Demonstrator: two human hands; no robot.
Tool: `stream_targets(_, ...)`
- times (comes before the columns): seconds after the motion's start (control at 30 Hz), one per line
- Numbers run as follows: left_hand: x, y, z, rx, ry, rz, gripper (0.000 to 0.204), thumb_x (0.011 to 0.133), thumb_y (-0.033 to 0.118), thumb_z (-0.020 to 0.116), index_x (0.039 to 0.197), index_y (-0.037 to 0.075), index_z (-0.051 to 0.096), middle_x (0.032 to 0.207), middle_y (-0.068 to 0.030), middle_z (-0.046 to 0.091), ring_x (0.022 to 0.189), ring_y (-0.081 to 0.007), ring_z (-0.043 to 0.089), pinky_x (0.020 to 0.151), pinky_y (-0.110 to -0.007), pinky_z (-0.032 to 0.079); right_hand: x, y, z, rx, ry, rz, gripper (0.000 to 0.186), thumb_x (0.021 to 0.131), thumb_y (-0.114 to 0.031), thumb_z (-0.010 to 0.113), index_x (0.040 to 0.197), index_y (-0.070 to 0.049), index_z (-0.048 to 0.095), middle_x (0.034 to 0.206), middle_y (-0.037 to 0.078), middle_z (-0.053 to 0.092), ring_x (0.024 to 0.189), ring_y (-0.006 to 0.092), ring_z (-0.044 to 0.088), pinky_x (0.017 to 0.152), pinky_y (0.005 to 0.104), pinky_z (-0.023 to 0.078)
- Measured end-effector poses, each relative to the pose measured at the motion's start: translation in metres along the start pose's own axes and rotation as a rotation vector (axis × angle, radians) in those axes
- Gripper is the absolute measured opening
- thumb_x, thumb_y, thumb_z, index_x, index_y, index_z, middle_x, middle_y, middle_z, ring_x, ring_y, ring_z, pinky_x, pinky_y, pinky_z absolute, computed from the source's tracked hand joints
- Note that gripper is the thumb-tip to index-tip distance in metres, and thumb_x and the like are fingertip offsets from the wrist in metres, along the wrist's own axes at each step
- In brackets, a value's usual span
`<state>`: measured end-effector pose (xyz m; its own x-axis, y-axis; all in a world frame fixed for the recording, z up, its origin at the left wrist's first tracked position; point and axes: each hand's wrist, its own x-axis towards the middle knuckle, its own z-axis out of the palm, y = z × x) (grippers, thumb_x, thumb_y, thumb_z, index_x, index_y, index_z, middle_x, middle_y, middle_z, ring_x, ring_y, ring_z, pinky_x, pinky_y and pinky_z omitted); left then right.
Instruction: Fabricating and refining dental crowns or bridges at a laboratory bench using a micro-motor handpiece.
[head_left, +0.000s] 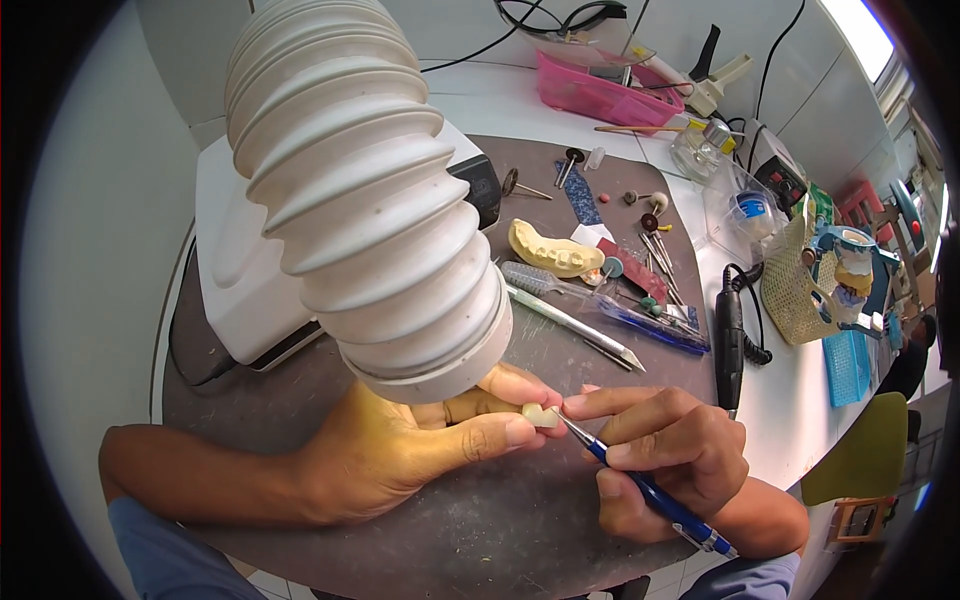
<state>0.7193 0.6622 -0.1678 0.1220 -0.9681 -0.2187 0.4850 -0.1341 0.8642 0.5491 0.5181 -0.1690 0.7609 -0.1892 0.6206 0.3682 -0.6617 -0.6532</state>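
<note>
Left fingers [490, 435] pinch a pale tooth-like piece [540, 414]; right fingers [655, 430] grip a blue pen [655, 500], tip at the piece's edge. A hose [370, 200] crowds above; surface [480, 535] stretches nearer.

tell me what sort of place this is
Probably a dental laboratory: a cream-coloured dental model lies beyond the hands, a black corded handpiece sits off to the right, and a wide ribbed white hose reaches in overhead.
</note>
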Motion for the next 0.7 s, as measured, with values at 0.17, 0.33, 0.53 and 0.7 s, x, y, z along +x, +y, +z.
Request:
stream_targets(0.17,-0.0007,-0.0002,0.0002,-0.026,0.005,0.011,0.02,0.09,-0.006,0.058,0.109,0.0,0.053,0.118,-0.0179,0.056,0.109,-0.0228,0.061,0.096,-0.035,0.052,0.0,-0.0014,-0.0014,0.038,-0.026,0.007,0.025,0.069,0.007,0.072,0.086,0.0,0.055,0.077,0.012,0.064,0.087,0.0317,0.071,0.072,0.0347,0.059)
stream_targets(0.33,-0.0002,0.0003,0.0003,-0.019,-0.003,0.003,0.02,0.09,-0.006,0.058,0.109,0.0,0.053,0.118,-0.0182,0.056,0.109,-0.0228,0.061,0.094,-0.034,0.053,-0.0022,0.0017,0.0012,0.042,0.027,0.005,0.024,0.069,0.007,0.073,0.084,0.0,0.056,0.078,0.012,0.064,0.086,0.0319,0.071,0.072,0.0338,0.059)
stream_targets(0.53,-0.0002,-0.0009,-0.0004,-0.028,-0.006,0.007,0.02,0.09,-0.005,0.057,0.109,-0.001,0.053,0.118,-0.0184,0.056,0.108,-0.0224,0.061,0.094,-0.034,0.053,0.0012,-0.0013,-0.0037,0.013,-0.057,-0.011,0.027,0.068,0.008,0.073,0.087,0.0,0.056,0.079,0.012,0.064,0.086,0.0314,0.071,0.071,0.033,0.059)
stream_targets(0.7,-0.0003,0.0005,-0.0002,-0.024,-0.003,0.004,0.02,0.09,-0.006,0.057,0.11,-0.002,0.053,0.118,-0.0188,0.056,0.107,-0.0222,0.062,0.094,-0.033,0.053,-0.003,0.0025,0.0013,0.067,0.008,0.014,0.026,0.068,0.007,0.073,0.086,0.0,0.057,0.079,0.012,0.064,0.086,0.0313,0.071,0.072,0.0332,0.059)
